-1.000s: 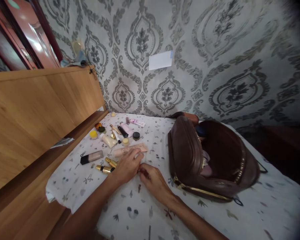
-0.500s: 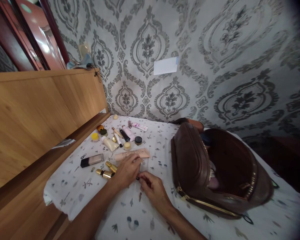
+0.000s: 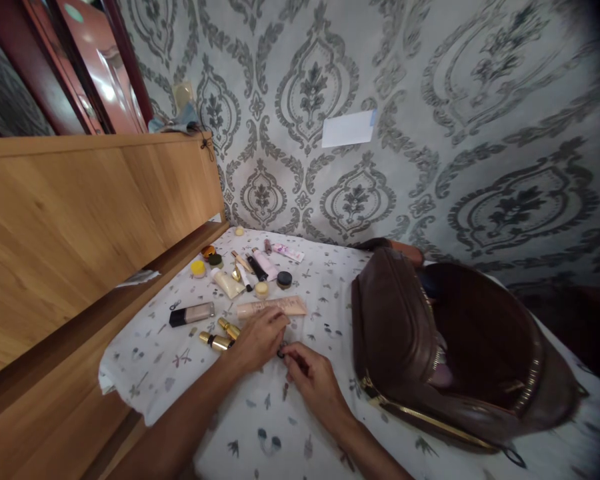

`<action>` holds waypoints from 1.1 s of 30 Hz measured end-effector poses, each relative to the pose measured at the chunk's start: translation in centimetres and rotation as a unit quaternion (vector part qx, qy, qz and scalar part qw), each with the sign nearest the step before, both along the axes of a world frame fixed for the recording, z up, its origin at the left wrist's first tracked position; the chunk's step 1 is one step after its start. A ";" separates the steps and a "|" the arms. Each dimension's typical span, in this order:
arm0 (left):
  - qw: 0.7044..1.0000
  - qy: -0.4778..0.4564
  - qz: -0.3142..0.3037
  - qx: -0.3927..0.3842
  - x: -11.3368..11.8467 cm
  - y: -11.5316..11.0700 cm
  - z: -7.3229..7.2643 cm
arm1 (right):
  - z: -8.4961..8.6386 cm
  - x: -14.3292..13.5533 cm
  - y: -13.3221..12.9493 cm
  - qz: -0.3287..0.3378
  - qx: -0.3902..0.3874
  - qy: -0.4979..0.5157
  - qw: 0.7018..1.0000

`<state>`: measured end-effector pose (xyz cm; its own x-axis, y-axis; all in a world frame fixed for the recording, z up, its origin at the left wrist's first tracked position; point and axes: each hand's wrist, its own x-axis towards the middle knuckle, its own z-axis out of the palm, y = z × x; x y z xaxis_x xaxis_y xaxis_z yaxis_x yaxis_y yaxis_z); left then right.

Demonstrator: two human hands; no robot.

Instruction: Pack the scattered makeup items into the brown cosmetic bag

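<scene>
My left hand (image 3: 263, 337) lies over the right ends of two gold bottles (image 3: 216, 341), just below a peach tube (image 3: 293, 306); its fingers are bent together and what they hold is hidden. Close on its right, my right hand (image 3: 310, 373) pinches something small and dark between the two hands, too small to name. A black-capped beige bottle (image 3: 192, 314) lies left of my left hand. Behind the peach tube are a cream tube (image 3: 227, 284), a pink tube (image 3: 265, 265), a black-lidded jar (image 3: 284, 279) and a yellow-lidded jar (image 3: 198, 269).
An open brown leather bag (image 3: 397, 320) stands on the patterned white sheet (image 3: 325, 413) at the right. Along the left runs a wooden bed board (image 3: 105, 200). A patterned grey wall (image 3: 305, 87) bearing a white paper (image 3: 349, 129) rises behind.
The view has shifted a little, so the objects appear farther right. Both hands stay close together near the peach tube, and the small dark thing between them shows slightly more.
</scene>
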<state>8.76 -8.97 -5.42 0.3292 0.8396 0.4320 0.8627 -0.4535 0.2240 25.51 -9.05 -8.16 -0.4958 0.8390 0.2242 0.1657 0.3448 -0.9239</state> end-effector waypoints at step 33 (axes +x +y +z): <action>0.988 -0.087 0.130 0.018 -8.0 -4.0 2.4 | 0.3 0.0 -0.2 -0.028 -0.093 0.047 0.994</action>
<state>0.78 -12.98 -2.97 0.0228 0.8691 0.4942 0.9007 -0.2324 0.3670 25.52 -9.21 -7.87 -0.4316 0.8958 0.1061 0.0890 0.1593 -0.9832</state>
